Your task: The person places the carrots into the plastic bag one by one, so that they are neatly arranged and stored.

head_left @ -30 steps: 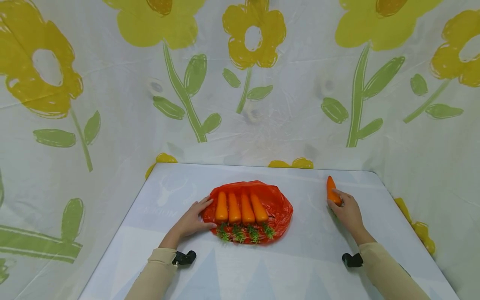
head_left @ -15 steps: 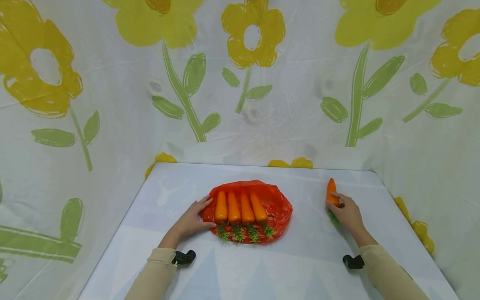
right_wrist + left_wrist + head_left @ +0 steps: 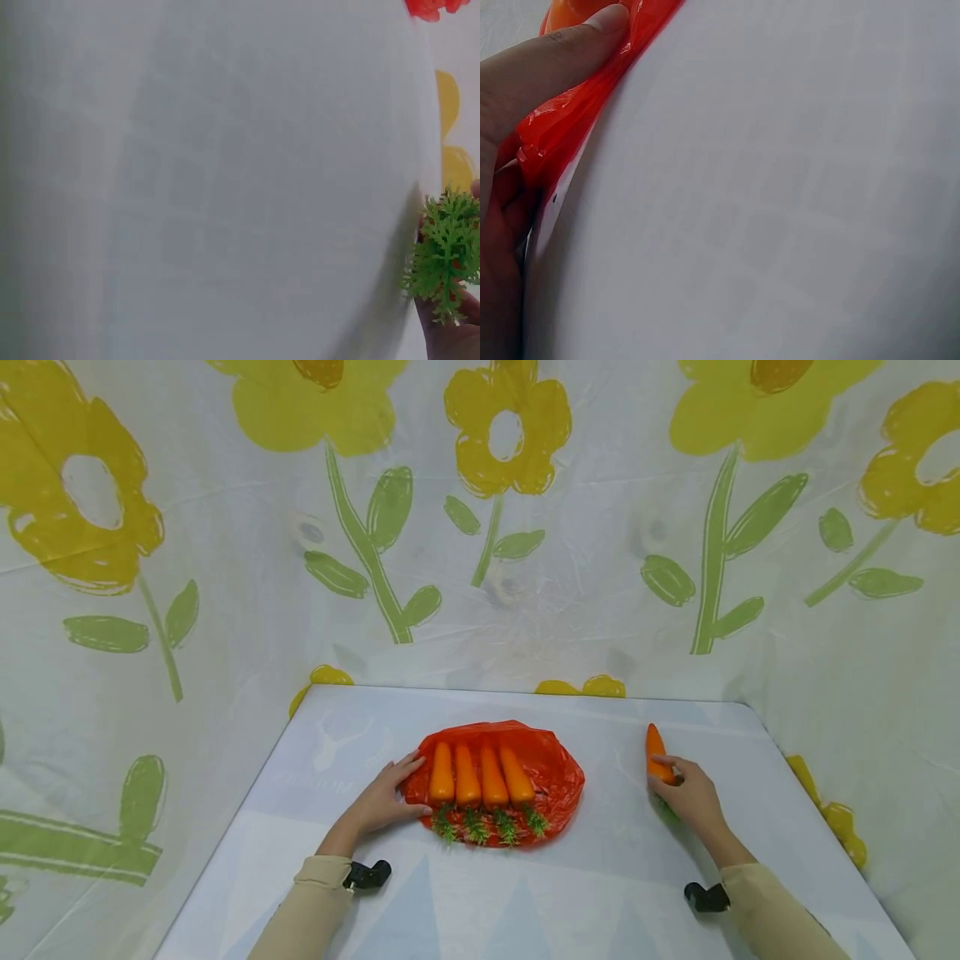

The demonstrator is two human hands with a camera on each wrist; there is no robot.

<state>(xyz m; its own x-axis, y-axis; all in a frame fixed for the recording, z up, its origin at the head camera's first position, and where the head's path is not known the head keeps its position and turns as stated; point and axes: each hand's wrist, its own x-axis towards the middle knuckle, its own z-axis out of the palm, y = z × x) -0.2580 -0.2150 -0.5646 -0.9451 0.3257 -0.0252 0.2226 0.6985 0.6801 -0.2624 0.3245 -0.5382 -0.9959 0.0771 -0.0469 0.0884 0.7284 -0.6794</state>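
Several orange carrots (image 3: 468,777) with frilly green tops (image 3: 476,828) lie side by side on a spread red plastic bag (image 3: 558,785), tips pointing away. My left hand (image 3: 386,797) holds the bag's left edge; in the left wrist view its thumb (image 3: 562,60) lies over the red plastic (image 3: 577,112), other fingers partly hidden behind it. Well to the right, my right hand (image 3: 690,793) grips another carrot (image 3: 656,747) near its leafy end, orange tip pointing away. That carrot's green top (image 3: 446,259) shows in the right wrist view, while most of the hand is out of frame.
The white table (image 3: 480,902) carries pale blue triangle prints. A whitish curtain (image 3: 585,610) with yellow flowers surrounds its back and sides. Black wrist cameras (image 3: 367,875) sit at both cuffs.
My right hand has drawn the gripped carrot slightly toward me and a little to the left. The left hand and the bag of carrots stay where they were.
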